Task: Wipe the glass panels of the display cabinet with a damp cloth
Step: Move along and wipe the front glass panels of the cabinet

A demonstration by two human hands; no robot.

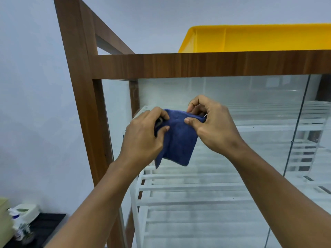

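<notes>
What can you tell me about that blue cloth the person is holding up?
The blue cloth is dark blue and looks like soft, fuzzy terry or microfibre. It seems folded into a compact, roughly square pad that hangs down, its lower left corner dangling. The left hand pinches its upper left edge and the right hand its upper right corner, both between thumb and fingers. It is held in front of the cabinet's glass panel. Whether it is damp cannot be seen.

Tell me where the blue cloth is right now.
In the head view the blue cloth sits centre frame, pinched at its top corners by the left hand and right hand, in front of the cabinet's front glass panel.
</notes>
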